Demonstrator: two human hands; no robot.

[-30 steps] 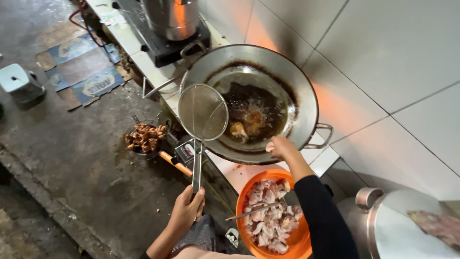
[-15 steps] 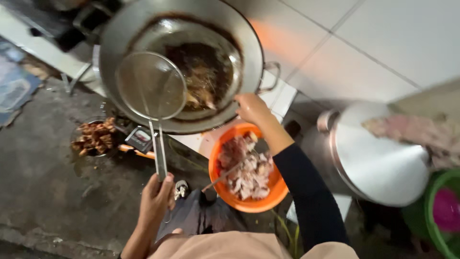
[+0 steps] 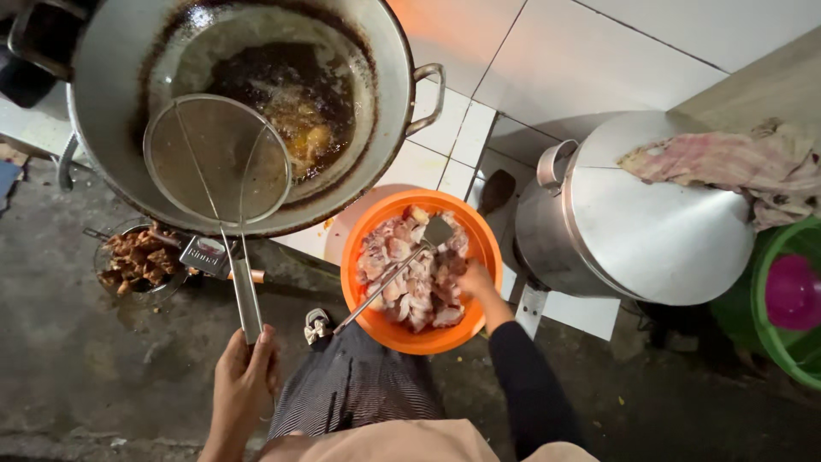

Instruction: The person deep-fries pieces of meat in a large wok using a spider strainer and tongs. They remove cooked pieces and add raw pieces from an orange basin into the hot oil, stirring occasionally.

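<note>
Meat pieces (image 3: 410, 278), raw and pale, fill the orange bowl (image 3: 487, 248) at near centre, and the right hand (image 3: 475, 281) rests on them at the bowl's right side; whether its fingers have closed on a piece cannot be told. The left hand (image 3: 242, 376), well apart to the near left, is wrapped around the handle of a mesh skimmer (image 3: 218, 162). Its long axis runs from that hand away to the far side, its round net over the wok (image 3: 111, 94) of dark oil. A metal spatula (image 3: 402, 274) lies slantwise across the bowl.
</note>
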